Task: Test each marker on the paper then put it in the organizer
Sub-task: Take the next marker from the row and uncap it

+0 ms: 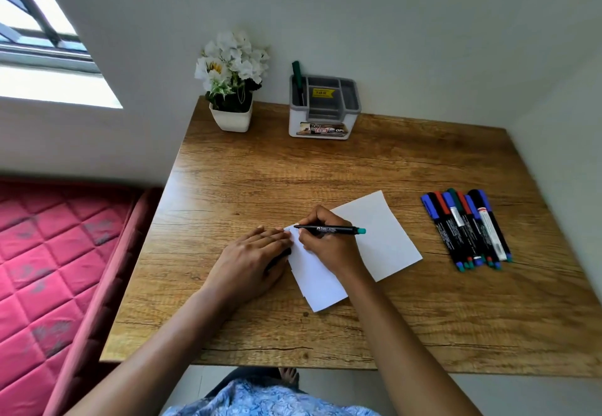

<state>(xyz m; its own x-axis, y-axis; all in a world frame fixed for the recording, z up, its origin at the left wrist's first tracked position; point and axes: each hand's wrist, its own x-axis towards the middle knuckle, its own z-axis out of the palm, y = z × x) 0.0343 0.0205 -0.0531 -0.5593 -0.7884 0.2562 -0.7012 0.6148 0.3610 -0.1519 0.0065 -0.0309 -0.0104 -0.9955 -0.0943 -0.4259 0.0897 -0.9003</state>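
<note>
A white sheet of paper (384, 236) lies in the middle of the wooden table (247, 168). My right hand (325, 239) grips a black marker with a teal end (332, 229), its tip on the paper's near-left corner, where a faint mark shows. With straight fingers, my left hand (250, 259) presses the paper's left edge. A dark object (278, 257) peeks out beneath that hand, mostly hidden. The grey-and-white organizer (325, 128) stands at the back by the wall, with a green marker (297, 78) upright in its left compartment. Several markers (465, 226) lie bunched on the right.
A white pot of white flowers (231, 89) stands at the table's back left, next to the organizer. A red quilted mattress (49, 252) lies left of the table. The wall runs behind, and a window (39, 40) is at the upper left.
</note>
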